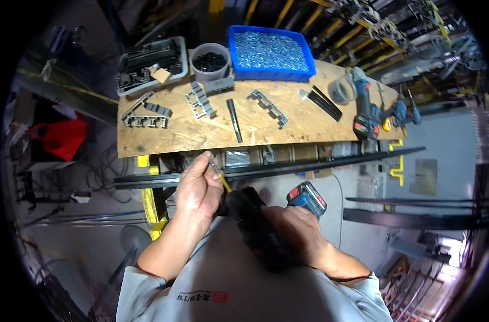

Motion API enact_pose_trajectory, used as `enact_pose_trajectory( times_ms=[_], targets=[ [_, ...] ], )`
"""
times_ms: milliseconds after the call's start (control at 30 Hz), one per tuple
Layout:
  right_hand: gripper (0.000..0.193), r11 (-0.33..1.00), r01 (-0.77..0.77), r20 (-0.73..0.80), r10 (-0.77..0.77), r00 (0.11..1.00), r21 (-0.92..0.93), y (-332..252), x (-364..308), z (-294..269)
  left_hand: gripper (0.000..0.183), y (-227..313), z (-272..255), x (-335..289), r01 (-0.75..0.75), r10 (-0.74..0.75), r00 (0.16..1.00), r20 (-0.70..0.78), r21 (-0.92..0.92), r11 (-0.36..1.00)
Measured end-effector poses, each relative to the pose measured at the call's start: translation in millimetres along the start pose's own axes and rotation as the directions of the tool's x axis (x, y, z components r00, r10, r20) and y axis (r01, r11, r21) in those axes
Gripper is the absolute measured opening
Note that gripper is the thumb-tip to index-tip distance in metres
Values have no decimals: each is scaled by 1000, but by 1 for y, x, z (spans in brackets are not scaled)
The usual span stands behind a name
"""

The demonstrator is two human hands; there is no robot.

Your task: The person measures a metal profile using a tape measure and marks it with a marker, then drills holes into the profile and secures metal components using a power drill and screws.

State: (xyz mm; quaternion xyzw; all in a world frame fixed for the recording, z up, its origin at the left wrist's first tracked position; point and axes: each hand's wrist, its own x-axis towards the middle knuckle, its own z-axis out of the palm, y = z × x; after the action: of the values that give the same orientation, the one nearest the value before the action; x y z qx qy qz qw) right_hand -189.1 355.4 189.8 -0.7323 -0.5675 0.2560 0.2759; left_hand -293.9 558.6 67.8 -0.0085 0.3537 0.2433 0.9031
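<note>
A dark cordless drill (250, 214) is gripped in my right hand (298, 228), its blue, black and red battery (307, 198) showing past the fingers. From its chuck a bit with a yellow band (224, 182) points up and left. My left hand (197, 188) is closed at the bit's tip, thumb and fingers pinched; any small piece between them is too small to make out. Just beyond lies a long black profile (319, 165), running crosswise between my body and the workbench (174, 142). My left fingers overlap part of it.
On the bench stand a blue bin of small metal fasteners (271, 51), a round tub of black pieces (210, 61) and a grey tray of black parts (150, 64). Profile cut-offs (268, 107) lie in front. More drills (365, 107) are at right, and long black bars (416, 217) extend beside me.
</note>
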Motion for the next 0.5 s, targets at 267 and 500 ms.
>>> enact_pose_trajectory(
  times_ms=[267,500],
  targets=[
    [74,990,-138,-174,140,975,24,-37,-12,39,17,26,-56,-12,-427,124,853,506,542,724],
    [77,983,-138,-151,119,981,-124,-62,21,46,26,101,-78,3,-797,-214,420,882,246,-551]
  ],
)
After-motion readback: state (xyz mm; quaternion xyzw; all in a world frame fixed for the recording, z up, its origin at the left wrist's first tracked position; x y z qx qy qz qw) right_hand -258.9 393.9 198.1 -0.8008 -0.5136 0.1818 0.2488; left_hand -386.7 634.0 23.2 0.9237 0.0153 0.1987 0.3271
